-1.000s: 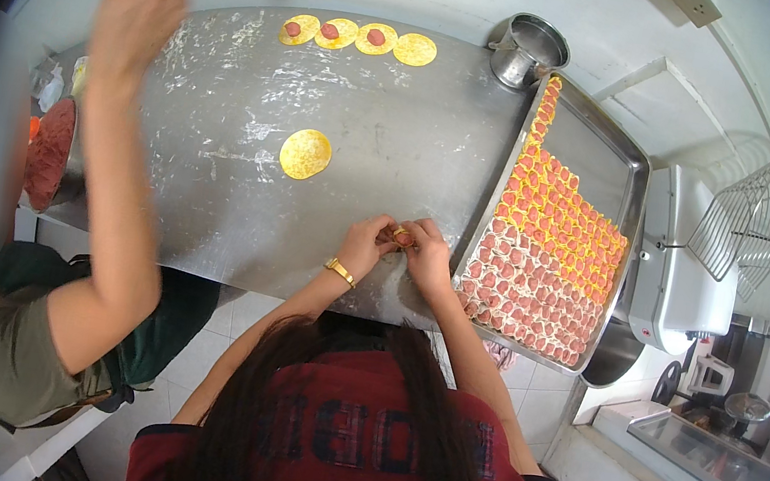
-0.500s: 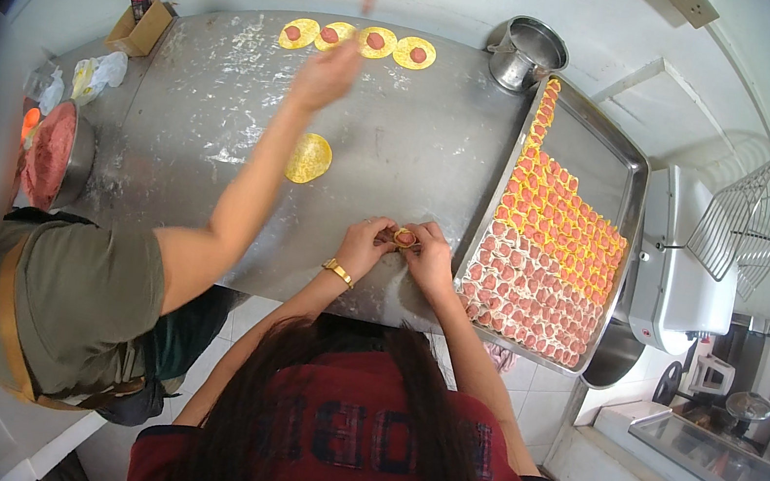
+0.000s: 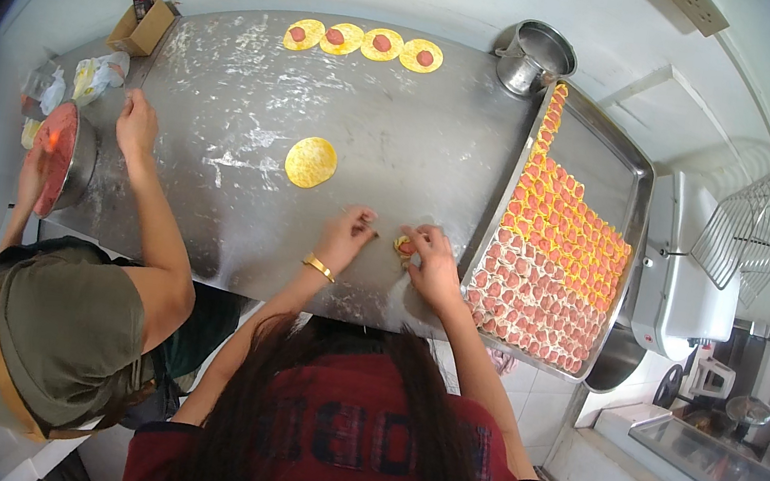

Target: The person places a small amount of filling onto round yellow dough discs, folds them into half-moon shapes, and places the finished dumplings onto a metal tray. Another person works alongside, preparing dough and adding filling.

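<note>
My right hand holds a small open-topped dumpling with pink filling and a yellow wrapper, pinched in its fingertips just above the steel table. Left of it, apart from the dumpling, is my left hand, its fingers curled in. A small dark spot shows at those fingertips; I cannot make out what it is. Beyond my left hand a flat round yellow wrapper lies on the table. Several wrappers topped with pink filling, one of them a filled wrapper, form a row along the far edge.
To my right a metal tray carries tight rows of dumplings. A steel pot stands at its far corner. On my left a co-worker reaches to a bowl of pink filling. Plastic bags and a cardboard box sit behind.
My left hand has come away from the dumpling to the left, leaving it in my right fingers. The co-worker's arm has drawn back from the far wrappers toward the bowl.
</note>
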Demonstrator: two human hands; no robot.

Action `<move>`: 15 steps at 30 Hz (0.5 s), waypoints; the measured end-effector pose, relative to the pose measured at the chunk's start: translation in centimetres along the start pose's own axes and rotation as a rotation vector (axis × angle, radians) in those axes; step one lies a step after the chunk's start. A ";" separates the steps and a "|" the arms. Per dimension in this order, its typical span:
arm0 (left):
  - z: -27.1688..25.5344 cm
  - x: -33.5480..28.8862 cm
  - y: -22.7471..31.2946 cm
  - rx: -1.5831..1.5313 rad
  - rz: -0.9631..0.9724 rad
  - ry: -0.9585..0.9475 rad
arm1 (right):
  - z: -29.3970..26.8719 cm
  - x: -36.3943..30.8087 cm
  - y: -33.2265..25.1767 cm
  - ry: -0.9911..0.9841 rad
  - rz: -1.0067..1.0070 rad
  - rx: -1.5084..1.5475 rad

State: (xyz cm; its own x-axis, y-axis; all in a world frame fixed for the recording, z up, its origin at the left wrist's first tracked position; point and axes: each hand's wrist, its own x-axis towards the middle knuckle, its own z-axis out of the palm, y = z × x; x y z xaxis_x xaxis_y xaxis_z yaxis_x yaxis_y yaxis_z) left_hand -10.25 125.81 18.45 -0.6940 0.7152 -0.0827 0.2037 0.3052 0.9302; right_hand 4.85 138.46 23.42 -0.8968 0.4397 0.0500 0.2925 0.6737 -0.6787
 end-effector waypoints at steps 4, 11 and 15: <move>-4.7 5.4 -1.2 0.122 0.042 0.222 | 0.8 0.5 0.2 -0.087 -0.128 -0.126; -12.5 19.9 -6.1 0.359 -0.002 0.646 | 0.4 -0.1 0.4 -0.042 -0.017 -0.018; -14.4 26.4 -7.1 0.533 -0.122 0.725 | -2.1 -1.7 0.0 0.119 0.080 0.083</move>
State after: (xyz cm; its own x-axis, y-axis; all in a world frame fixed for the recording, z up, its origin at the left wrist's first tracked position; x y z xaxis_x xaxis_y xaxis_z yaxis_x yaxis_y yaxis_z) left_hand -39.95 133.48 14.84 -0.9593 0.1428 0.2437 0.2681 0.7322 0.6261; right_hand 7.08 138.98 24.90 -0.8243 0.5609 0.0767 0.3288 0.5847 -0.7417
